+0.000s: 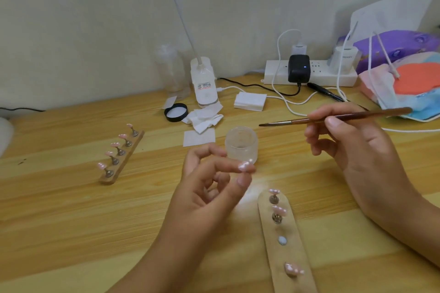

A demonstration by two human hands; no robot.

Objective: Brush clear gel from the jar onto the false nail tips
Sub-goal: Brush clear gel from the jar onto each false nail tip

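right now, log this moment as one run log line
left hand: pinches pink false nail tip | right hand: holds brush, bristles beside open gel jar | black lid: lying behind jar

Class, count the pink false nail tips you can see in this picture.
9. Five stand on the far-left holder; three on the near holder; one tip is pinched in the left hand. The near holder runs off frame, so more may be hidden.
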